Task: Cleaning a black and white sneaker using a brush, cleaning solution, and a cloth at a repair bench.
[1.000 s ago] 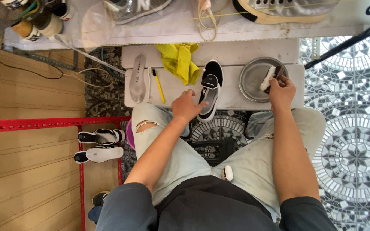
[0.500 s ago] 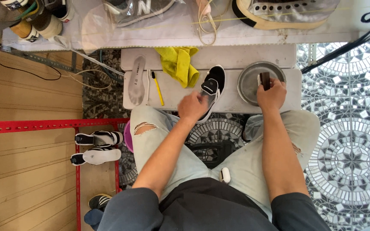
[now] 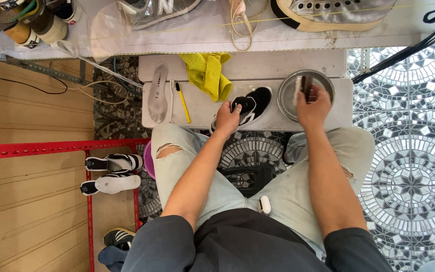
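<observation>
My left hand (image 3: 226, 117) grips a black and white sneaker (image 3: 251, 104) that lies on a low white bench (image 3: 200, 108); the shoe is turned with its toe toward the right. My right hand (image 3: 312, 106) holds a dark-handled brush (image 3: 304, 86) with white bristles inside a round metal bowl (image 3: 287, 93) at the bench's right end.
On the bench lie a grey insole (image 3: 158, 92), a yellow toothbrush (image 3: 182, 101) and a yellow cloth (image 3: 207, 73). More shoes sit on the shelf above (image 3: 336, 11). A red metal rack (image 3: 51, 147) with two sneakers (image 3: 112, 173) stands at my left. Patterned tile floor (image 3: 414, 166) lies to the right.
My left hand reached the sneaker, took hold of it and turned it sideways. My right hand moved the brush deeper into the bowl.
</observation>
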